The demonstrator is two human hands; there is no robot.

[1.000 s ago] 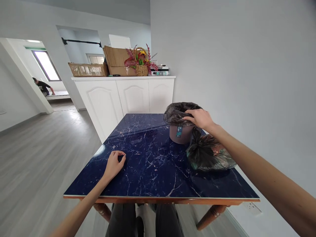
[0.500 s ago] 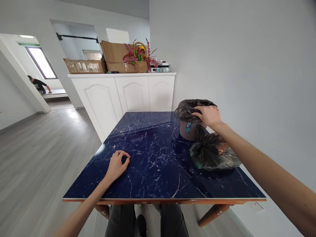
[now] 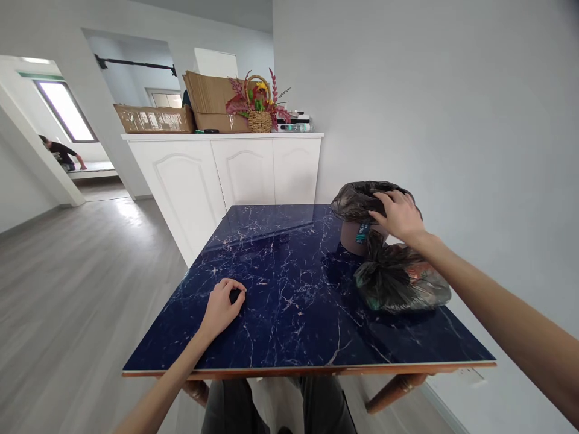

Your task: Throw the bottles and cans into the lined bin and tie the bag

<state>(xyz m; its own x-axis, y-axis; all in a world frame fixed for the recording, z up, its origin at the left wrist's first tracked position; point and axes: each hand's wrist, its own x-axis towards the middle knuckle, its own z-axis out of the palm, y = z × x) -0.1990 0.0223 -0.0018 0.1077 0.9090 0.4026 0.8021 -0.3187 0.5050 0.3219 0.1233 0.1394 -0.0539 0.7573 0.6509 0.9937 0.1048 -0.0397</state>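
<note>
My left hand (image 3: 226, 304) rests on the dark blue marbled tabletop (image 3: 289, 301). Its fingers are curled, with thumb and forefinger meeting in a ring; I see nothing held between them. At the far right of the table stands a brown-grey bin (image 3: 351, 238) with a dark label (image 3: 362, 233). A black plastic bag (image 3: 355, 202) lines it, folded down over the rim. My right hand (image 3: 402, 217) is open at the liner's near right edge, thumb and fingers apart. Below that forearm lies a knotted black bag (image 3: 393, 286), full, with reddish contents showing through.
A white cabinet (image 3: 181, 175) stands beyond the table, bearing cardboard boxes (image 3: 215, 96), a flower basket (image 3: 260, 120) and a plastic bottle (image 3: 296, 128). The wall (image 3: 452, 120) rises close on the right. Another person (image 3: 61, 152) leans over in a far room.
The bin with its liner has shifted a little to the right, and my right hand has moved with it, thumb and fingers now farther apart. The view has moved slightly. My left hand keeps its curl.
</note>
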